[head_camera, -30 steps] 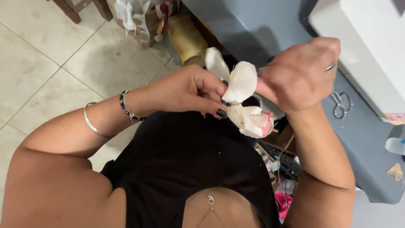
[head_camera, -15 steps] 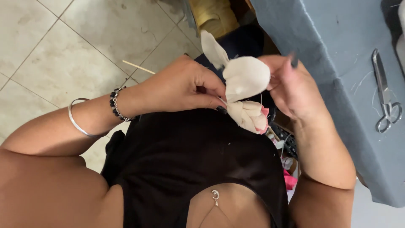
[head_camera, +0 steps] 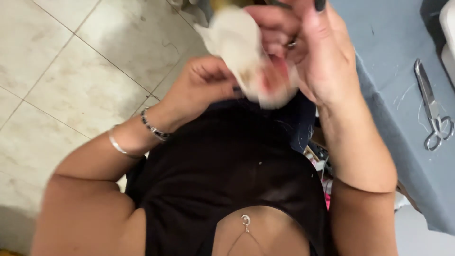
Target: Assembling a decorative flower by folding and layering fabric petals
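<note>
A small white fabric piece (head_camera: 246, 52) with pink patches near its lower end is held up close in front of my chest, blurred by motion. My right hand (head_camera: 317, 52) grips it from the right, fingers curled over its top; a ring shows on one finger. My left hand (head_camera: 201, 85) pinches its lower left side from below. Two bracelets sit on my left wrist. Whether a needle or thread is in either hand cannot be made out.
A grey-blue covered table (head_camera: 398, 80) runs along the right, with a pair of metal scissors (head_camera: 433, 111) lying on it. Beige floor tiles (head_camera: 71, 61) fill the left. Small colourful items (head_camera: 322, 161) sit under the table edge by my right forearm.
Both hands have lifted the white fabric piece up and closer to the camera. The view has tilted, so the scissors now lie further right and lower.
</note>
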